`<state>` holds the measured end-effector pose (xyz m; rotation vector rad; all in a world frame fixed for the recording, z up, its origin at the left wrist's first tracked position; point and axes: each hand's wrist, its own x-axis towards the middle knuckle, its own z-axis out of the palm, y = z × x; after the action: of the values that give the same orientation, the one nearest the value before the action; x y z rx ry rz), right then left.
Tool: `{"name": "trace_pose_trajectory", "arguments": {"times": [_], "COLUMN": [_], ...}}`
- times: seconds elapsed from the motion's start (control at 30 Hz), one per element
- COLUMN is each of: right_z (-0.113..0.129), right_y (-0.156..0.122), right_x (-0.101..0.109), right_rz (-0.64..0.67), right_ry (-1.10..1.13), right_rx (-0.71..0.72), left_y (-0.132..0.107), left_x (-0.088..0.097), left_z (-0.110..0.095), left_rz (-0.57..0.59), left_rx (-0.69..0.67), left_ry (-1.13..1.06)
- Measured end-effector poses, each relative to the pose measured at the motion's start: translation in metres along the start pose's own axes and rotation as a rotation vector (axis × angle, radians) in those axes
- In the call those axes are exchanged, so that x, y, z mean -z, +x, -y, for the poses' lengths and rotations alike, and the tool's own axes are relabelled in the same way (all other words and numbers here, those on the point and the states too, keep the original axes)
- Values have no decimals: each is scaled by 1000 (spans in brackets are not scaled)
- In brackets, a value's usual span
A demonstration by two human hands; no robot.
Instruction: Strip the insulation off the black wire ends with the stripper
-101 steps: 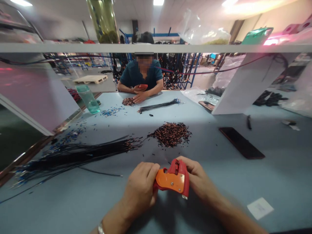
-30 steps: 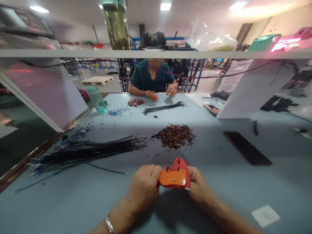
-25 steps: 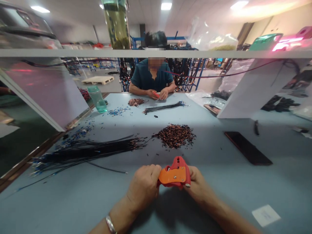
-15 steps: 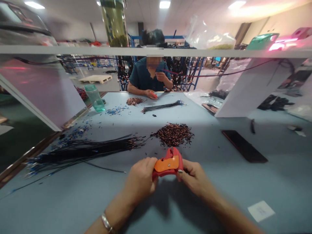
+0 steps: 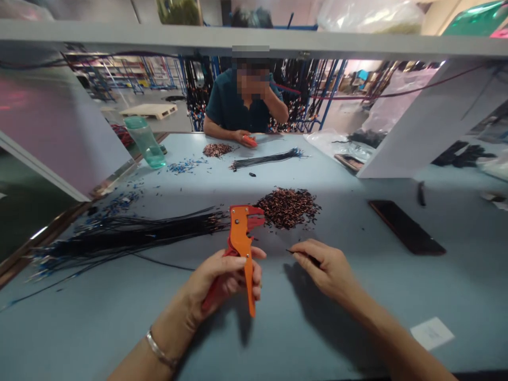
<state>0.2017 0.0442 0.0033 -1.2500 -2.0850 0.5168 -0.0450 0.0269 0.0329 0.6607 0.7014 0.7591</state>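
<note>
My left hand is closed around the handles of a wire stripper with an orange and a red handle. The stripper stands upright, its red jaws at the top pointing right. My right hand pinches a thin black wire, whose short tip sticks out to the left of the fingertips; most of it is hidden in the hand. Beyond both hands lies a pile of short black and copper-coloured wire bits. A bundle of long black wires with blue ends rests to the left.
A dark phone and a white paper square lie on the right. Across the table, a person holds a red tool near another wire bundle. A green bottle stands far left. A shelf spans overhead.
The wire stripper, earlier sideways between both hands, is now upright in my left hand. My right hand has come off it, pinching a black wire. The view has tilted down.
</note>
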Motion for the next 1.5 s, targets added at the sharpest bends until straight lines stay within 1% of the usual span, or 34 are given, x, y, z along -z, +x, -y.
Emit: {"name": "trace_pose_trajectory", "arguments": {"times": [0.07,0.1,0.17,0.2,0.27,0.37,0.4,0.43,0.5,0.57,0.63,0.67,0.73,0.8,0.83,0.9,1.0,1.1,1.17,1.23,1.33,1.43,1.5], "right_z": [-3,-4,-6,-7,-7,-6,-5,-5,-5,-5,-5,-5,-6,-6,-7,-8,-10,-7,-1,10,33,50,52], "right_y": [-1,-1,-2,-2,-4,-5,-6,-6,-6,-5,-4,-4,-4,-4,-4,-5,-5,-3,-1,2,12,29,44], "right_x": [-1,-2,-3,-3,-4,-4,-4,-5,-6,-7,-7,-6,-6,-6,-6,-7,-9,-10,-12,-16,-26,-39,-44], "right_rz": [18,31,57,69,70,27,21,26,72,113,110,95,77,89,104,138,172,178,174,182,220,296,319], "right_ry": [-41,-58,-94,-114,-144,-111,-98,-101,-156,-216,-220,-204,-168,-146,-145,-158,-181,-179,-172,-200,-326,-442,-485], "right_rx": [5,9,17,22,29,50,58,64,57,35,23,23,24,18,16,17,28,42,59,80,85,13,-62], "left_y": [3,5,7,6,2,-6,-8,-8,-4,1,3,2,-3,-10,-13,-16,-15,-12,-11,-11,-12,-12,-12], "left_x": [1,2,2,3,2,0,0,0,1,2,2,2,2,2,3,7,13,18,20,21,21,19,18], "left_z": [3,4,6,6,2,-6,-7,-8,-5,-1,1,0,-7,-16,-20,-27,-32,-33,-33,-33,-33,-34,-34], "left_rz": [-30,-59,-125,-147,-137,12,54,64,-2,-84,-81,-50,13,22,9,-54,-163,-229,-251,-261,-255,-248,-262], "left_rx": [95,145,226,243,205,37,3,-14,19,137,162,132,10,-123,-182,-288,-392,-421,-420,-419,-424,-431,-434], "left_ry": [-149,-188,-207,-206,-205,-223,-233,-243,-272,-290,-301,-297,-266,-227,-224,-257,-346,-415,-444,-463,-485,-508,-519]}}
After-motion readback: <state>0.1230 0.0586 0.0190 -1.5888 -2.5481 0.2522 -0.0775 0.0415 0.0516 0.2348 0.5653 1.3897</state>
